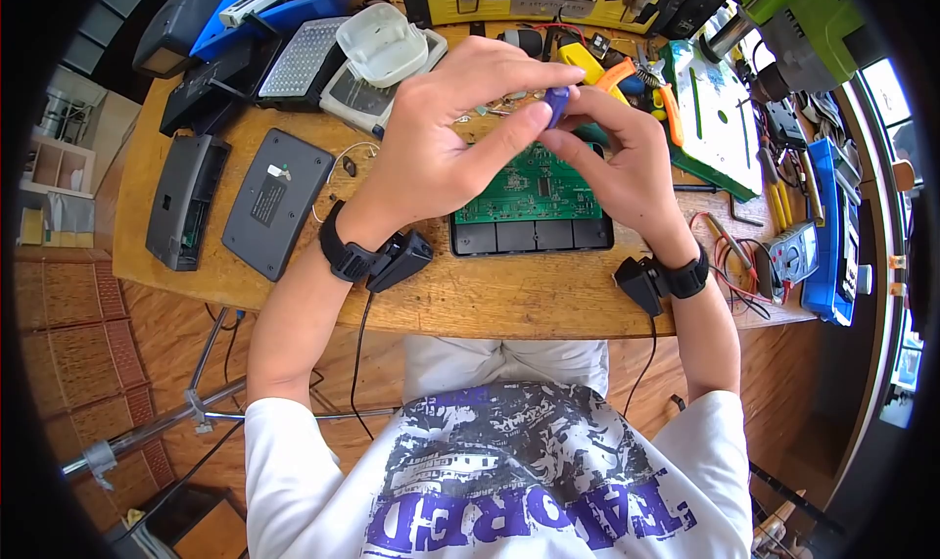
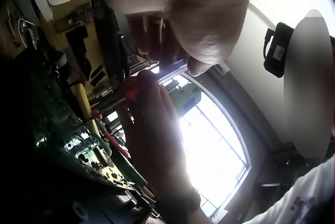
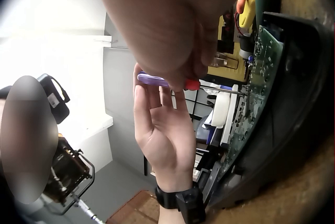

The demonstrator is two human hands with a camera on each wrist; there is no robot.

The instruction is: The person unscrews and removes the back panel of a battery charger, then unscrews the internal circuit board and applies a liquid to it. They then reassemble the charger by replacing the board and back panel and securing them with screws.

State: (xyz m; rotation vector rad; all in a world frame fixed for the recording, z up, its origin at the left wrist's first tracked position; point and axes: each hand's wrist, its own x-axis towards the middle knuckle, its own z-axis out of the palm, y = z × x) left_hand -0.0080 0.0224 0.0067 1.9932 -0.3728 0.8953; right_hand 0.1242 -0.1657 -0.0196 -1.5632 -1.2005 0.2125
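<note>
A screwdriver with a purple, clear-looking handle [image 1: 556, 106] stands over a green circuit board [image 1: 519, 192] set in a black casing [image 1: 534, 237]. My left hand [image 1: 446, 133] pinches the top of the handle between thumb and fingers. Lower down, around the red part of the handle [image 3: 192, 84], my right hand [image 1: 629, 163] grips it with bent fingers. In the right wrist view the thin metal shaft [image 3: 222, 89] runs from the red part to the board, its tip right at the board's components. From the head, the hands hide the shaft and the board's far part.
Left of the board lie a dark grey casing panel [image 1: 277, 202] and a black device shell [image 1: 186, 202]. A translucent plastic box [image 1: 382, 45] stands behind. At the right are a multimeter [image 1: 791, 256] with red leads, a blue tray [image 1: 835, 226] and a green drill-like machine [image 1: 803, 30].
</note>
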